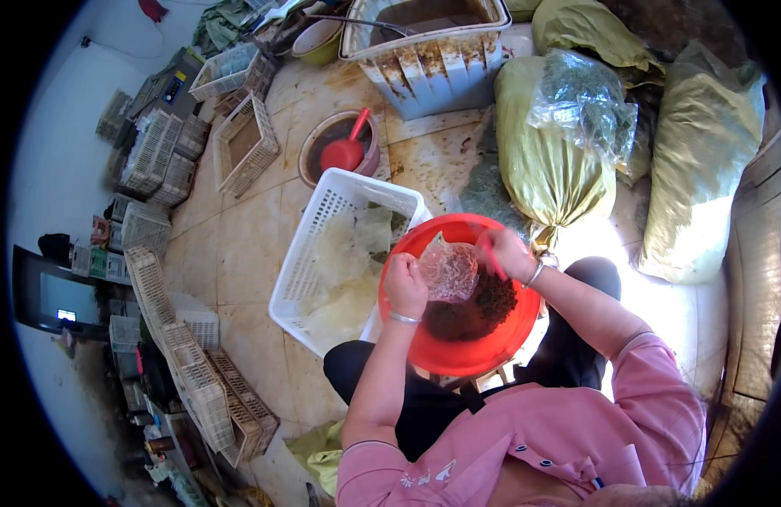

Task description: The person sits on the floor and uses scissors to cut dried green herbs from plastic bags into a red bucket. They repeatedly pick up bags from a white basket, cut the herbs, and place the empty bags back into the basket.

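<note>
My left hand (406, 286) is closed on the edge of a clear plastic bag (448, 270), which hangs crumpled over a red basin (513, 334). Inside the basin lies a heap of dark brown, crumbly material (492, 306). To the right of the bag, my right hand (509, 254) is closed round a slim red tool (493, 258); its lower end is blurred, so its kind does not show. The basin sits between my knees. At its left, a white perforated plastic crate (291, 296) holds several flat, clear bags (344, 279).
A round tub (307, 160) with a red ladle (343, 152) stands beyond the crate. Farther back is a large stained bin (441, 72) holding brown liquid. Full green sacks (538, 144) stand at the right. Stacked crates (183, 351) line the left side.
</note>
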Action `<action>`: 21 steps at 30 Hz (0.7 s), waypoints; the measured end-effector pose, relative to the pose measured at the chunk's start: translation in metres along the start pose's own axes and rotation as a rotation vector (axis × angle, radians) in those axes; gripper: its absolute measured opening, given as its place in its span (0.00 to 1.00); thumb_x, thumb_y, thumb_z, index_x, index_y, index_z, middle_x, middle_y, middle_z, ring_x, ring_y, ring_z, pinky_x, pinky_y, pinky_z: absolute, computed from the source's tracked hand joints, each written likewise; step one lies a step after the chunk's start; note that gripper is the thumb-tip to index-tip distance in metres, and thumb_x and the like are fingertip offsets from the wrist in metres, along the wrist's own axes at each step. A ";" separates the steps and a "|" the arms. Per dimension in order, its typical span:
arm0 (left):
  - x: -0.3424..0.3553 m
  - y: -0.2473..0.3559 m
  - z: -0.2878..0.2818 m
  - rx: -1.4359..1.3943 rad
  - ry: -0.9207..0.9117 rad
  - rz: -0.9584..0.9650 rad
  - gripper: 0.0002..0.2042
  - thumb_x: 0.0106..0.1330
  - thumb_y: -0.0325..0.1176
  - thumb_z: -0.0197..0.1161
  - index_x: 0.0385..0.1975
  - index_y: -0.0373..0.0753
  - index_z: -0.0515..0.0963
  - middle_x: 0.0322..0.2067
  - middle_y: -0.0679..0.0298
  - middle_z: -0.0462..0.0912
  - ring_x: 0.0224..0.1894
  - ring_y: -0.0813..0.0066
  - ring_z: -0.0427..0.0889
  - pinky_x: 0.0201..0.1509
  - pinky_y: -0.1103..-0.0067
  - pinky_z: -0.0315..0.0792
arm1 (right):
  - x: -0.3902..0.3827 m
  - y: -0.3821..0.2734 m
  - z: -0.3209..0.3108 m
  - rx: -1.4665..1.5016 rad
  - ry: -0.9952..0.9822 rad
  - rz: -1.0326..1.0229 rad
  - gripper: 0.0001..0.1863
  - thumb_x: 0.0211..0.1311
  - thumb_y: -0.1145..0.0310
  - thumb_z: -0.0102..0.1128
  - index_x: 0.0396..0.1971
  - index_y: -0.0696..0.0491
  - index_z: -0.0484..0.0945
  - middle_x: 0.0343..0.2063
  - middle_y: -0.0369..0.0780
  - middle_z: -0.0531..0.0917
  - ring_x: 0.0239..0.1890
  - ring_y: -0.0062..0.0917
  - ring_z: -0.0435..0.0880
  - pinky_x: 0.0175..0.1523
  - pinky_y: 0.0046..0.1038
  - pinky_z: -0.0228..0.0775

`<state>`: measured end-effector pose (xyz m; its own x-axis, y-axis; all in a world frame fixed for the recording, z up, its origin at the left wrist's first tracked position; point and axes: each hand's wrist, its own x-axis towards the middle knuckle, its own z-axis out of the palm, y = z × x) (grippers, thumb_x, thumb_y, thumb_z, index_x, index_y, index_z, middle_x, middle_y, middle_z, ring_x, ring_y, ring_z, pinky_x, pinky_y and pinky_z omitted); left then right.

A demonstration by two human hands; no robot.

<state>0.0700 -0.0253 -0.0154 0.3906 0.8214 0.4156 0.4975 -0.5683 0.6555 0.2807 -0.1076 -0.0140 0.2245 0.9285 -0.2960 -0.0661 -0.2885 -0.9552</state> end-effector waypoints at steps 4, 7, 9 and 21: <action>0.001 -0.009 -0.001 0.011 -0.001 -0.018 0.03 0.57 0.24 0.54 0.31 0.35 0.70 0.29 0.53 0.75 0.33 0.51 0.76 0.37 0.66 0.69 | -0.014 -0.016 0.013 -0.150 -0.048 -0.128 0.09 0.53 0.69 0.57 0.25 0.60 0.76 0.13 0.38 0.78 0.16 0.21 0.78 0.22 0.23 0.69; 0.000 -0.013 -0.002 0.003 0.008 -0.037 0.03 0.57 0.24 0.54 0.30 0.35 0.70 0.29 0.53 0.75 0.33 0.52 0.76 0.37 0.66 0.69 | 0.006 -0.017 0.003 -0.073 0.374 -0.081 0.10 0.54 0.67 0.55 0.27 0.59 0.78 0.17 0.46 0.79 0.23 0.33 0.82 0.31 0.31 0.73; 0.000 -0.013 -0.001 0.009 -0.011 -0.017 0.03 0.58 0.23 0.53 0.30 0.35 0.70 0.28 0.53 0.75 0.32 0.53 0.75 0.37 0.67 0.69 | 0.002 -0.004 0.009 -0.570 0.108 -0.332 0.09 0.54 0.68 0.55 0.26 0.59 0.77 0.16 0.44 0.78 0.23 0.28 0.81 0.31 0.30 0.72; 0.000 -0.020 -0.008 -0.064 -0.035 -0.068 0.02 0.57 0.22 0.54 0.30 0.34 0.70 0.28 0.54 0.74 0.32 0.55 0.75 0.38 0.69 0.69 | -0.008 -0.001 0.027 -0.870 -0.266 -0.352 0.06 0.52 0.70 0.58 0.27 0.56 0.78 0.16 0.45 0.77 0.22 0.24 0.78 0.30 0.28 0.71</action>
<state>0.0535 -0.0137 -0.0235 0.3849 0.8550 0.3476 0.4738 -0.5062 0.7206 0.2528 -0.1089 -0.0110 -0.1397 0.9863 -0.0876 0.7280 0.0424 -0.6843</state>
